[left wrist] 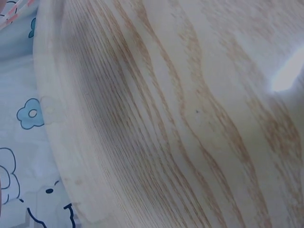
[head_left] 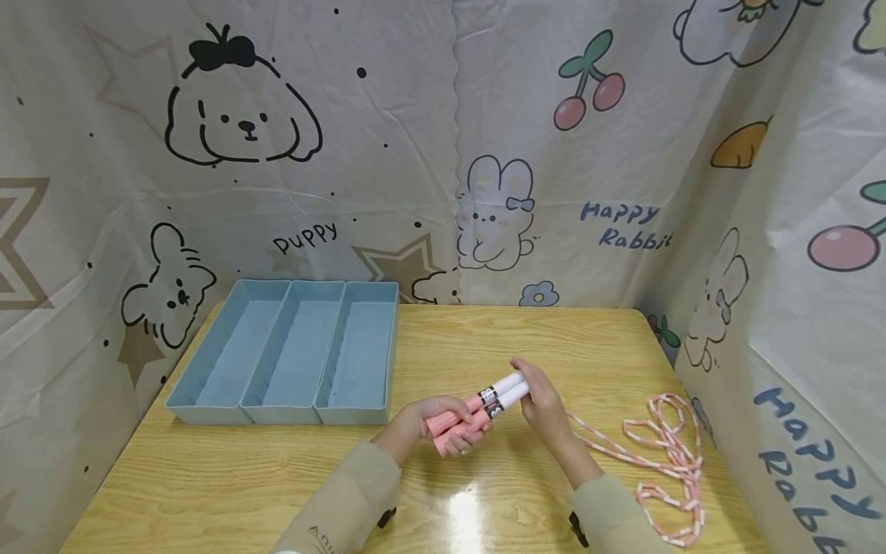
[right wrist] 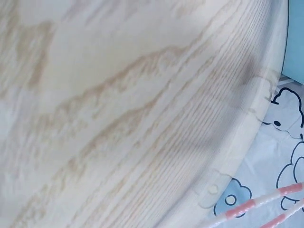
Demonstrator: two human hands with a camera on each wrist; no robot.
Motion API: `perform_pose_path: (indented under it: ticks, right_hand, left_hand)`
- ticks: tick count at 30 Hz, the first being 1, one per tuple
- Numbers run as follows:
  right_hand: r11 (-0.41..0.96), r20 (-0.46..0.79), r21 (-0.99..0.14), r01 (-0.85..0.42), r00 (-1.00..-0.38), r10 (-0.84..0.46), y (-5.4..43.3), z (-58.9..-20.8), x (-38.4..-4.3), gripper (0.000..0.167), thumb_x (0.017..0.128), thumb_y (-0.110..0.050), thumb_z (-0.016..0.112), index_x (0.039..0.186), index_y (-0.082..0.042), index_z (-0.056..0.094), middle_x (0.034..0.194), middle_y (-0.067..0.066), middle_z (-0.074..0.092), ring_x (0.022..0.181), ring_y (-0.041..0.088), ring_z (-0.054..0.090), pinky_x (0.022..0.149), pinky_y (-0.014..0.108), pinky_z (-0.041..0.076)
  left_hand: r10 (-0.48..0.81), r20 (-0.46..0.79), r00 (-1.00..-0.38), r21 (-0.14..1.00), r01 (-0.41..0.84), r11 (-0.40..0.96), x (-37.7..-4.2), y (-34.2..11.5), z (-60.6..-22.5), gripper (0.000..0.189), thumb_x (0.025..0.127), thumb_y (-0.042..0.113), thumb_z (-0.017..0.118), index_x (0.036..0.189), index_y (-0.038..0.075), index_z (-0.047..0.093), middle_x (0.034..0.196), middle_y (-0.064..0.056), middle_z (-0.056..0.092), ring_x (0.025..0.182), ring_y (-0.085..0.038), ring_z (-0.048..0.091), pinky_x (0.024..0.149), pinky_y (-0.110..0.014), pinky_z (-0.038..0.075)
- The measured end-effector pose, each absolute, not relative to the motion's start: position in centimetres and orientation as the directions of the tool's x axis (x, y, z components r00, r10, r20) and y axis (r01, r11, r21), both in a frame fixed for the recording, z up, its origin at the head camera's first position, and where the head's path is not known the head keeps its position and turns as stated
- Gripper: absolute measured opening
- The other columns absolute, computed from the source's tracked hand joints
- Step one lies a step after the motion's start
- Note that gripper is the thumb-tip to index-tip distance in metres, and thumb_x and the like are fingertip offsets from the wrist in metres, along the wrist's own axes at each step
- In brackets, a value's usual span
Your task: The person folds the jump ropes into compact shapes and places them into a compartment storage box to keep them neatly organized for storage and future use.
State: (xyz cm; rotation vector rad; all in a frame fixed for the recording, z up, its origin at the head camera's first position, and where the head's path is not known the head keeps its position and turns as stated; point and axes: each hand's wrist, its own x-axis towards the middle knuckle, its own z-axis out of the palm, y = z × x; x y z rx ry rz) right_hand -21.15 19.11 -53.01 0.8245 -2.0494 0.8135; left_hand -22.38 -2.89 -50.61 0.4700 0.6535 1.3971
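Two jump rope handles (head_left: 477, 412), pink at one end and white at the other with dark printed labels between, lie side by side above the table. My left hand (head_left: 450, 427) grips their pink ends with curled fingers. At the white ends my right hand (head_left: 543, 404) holds the tips, its palm partly hiding them. From behind the right hand the beaded pink-and-white rope (head_left: 670, 462) runs down to the right and lies in loose loops on the table. The right wrist view catches two strands of the rope (right wrist: 256, 204) at its lower right; neither wrist view shows the handles.
A light blue tray (head_left: 318, 415) with three long compartments stands at the table's left back. The wood-grain table (head_left: 512, 500) meets printed cloth walls (head_left: 415, 154) at the back and sides.
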Motion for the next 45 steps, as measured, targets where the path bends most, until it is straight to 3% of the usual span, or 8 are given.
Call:
perform_pose_path:
  ticks: [3, 6, 10, 15, 27, 36, 45]
  right_hand:
    - [0.558, 0.827, -0.333, -0.76, -0.519, -0.214, 18.9, -53.1, -21.0, 0.057, 0.065, 0.029, 0.054, 0.119, 0.012, 0.048, 0.107, 0.021, 0.059, 0.098, 0.034, 0.056, 0.098, 0.02, 0.036]
    - [0.545, 0.826, -0.392, -0.741, -0.545, -0.146, 18.8, -53.1, -20.9, 0.057, 0.066, 0.031, 0.053, 0.119, 0.013, 0.048, 0.105, 0.023, 0.059, 0.095, 0.035, 0.058, 0.094, 0.017, 0.039]
    - [0.495, 0.813, -0.47, -0.731, -0.577, -0.08, 18.6, -53.1, -20.7, 0.05, 0.067, 0.032, 0.054, 0.115, 0.016, 0.05, 0.094, 0.026, 0.061, 0.075, 0.031, 0.062, 0.072, 0.016, 0.05]
    - [0.382, 0.781, -0.561, -0.734, -0.622, -0.05, 18.0, -51.8, -19.9, 0.034, 0.072, 0.032, 0.047, 0.105, 0.022, 0.049, 0.074, 0.026, 0.058, 0.054, 0.032, 0.056, 0.05, 0.029, 0.05]
    - [0.262, 0.591, -0.774, -0.577, -0.806, -0.029, 17.6, -51.0, -19.3, 0.014, 0.089, 0.015, 0.041, 0.098, 0.018, 0.051, 0.07, 0.025, 0.057, 0.05, 0.033, 0.055, 0.047, 0.029, 0.05]
    - [0.214, 0.496, -0.844, -0.491, -0.868, -0.034, 17.6, -51.5, -19.3, 0.012, 0.091, 0.011, 0.041, 0.092, 0.017, 0.052, 0.066, 0.026, 0.057, 0.05, 0.036, 0.054, 0.045, 0.035, 0.049]
    - [0.208, 0.414, -0.887, -0.413, -0.909, -0.04, 17.6, -51.3, -19.0, 0.014, 0.092, 0.008, 0.043, 0.093, 0.017, 0.053, 0.067, 0.026, 0.057, 0.052, 0.033, 0.056, 0.048, 0.03, 0.051]
  left_hand:
    - [0.992, -0.113, 0.047, 0.657, -0.746, 0.11, -22.3, -3.0, -50.5, 0.027, 0.085, 0.012, 0.024, 0.097, 0.015, 0.048, 0.069, 0.005, 0.041, 0.051, -0.004, 0.034, 0.047, -0.015, 0.029]
    - [0.996, -0.082, 0.045, 0.648, -0.757, 0.087, -22.3, -3.0, -50.3, 0.016, 0.084, 0.016, 0.039, 0.097, 0.015, 0.048, 0.069, 0.005, 0.041, 0.051, -0.004, 0.032, 0.047, -0.014, 0.029]
    - [0.998, -0.044, 0.044, 0.625, -0.778, 0.062, -22.4, -3.0, -50.1, 0.02, 0.079, 0.023, 0.056, 0.097, 0.016, 0.049, 0.067, 0.006, 0.04, 0.05, -0.004, 0.033, 0.047, -0.014, 0.029]
    - [1.0, 0.005, 0.03, 0.633, -0.774, 0.02, -22.7, -2.9, -50.2, 0.023, 0.079, 0.025, 0.057, 0.097, 0.016, 0.047, 0.064, 0.008, 0.038, 0.048, -0.003, 0.035, 0.047, -0.016, 0.028]
    - [0.999, 0.053, -0.006, 0.618, -0.786, -0.038, -23.1, -3.1, -49.7, 0.022, 0.081, 0.025, 0.056, 0.098, 0.016, 0.045, 0.064, 0.007, 0.033, 0.048, -0.004, 0.03, 0.045, -0.014, 0.028]
    - [0.992, 0.099, -0.075, 0.636, -0.762, -0.121, -23.5, -3.5, -49.4, 0.021, 0.083, 0.023, 0.053, 0.1, 0.015, 0.042, 0.065, 0.006, 0.032, 0.049, -0.004, 0.029, 0.046, -0.013, 0.032]
    - [0.983, 0.11, -0.15, 0.631, -0.753, -0.185, -23.9, -3.7, -49.6, 0.019, 0.084, 0.019, 0.048, 0.101, 0.013, 0.042, 0.066, 0.005, 0.035, 0.05, -0.004, 0.031, 0.047, -0.013, 0.035]
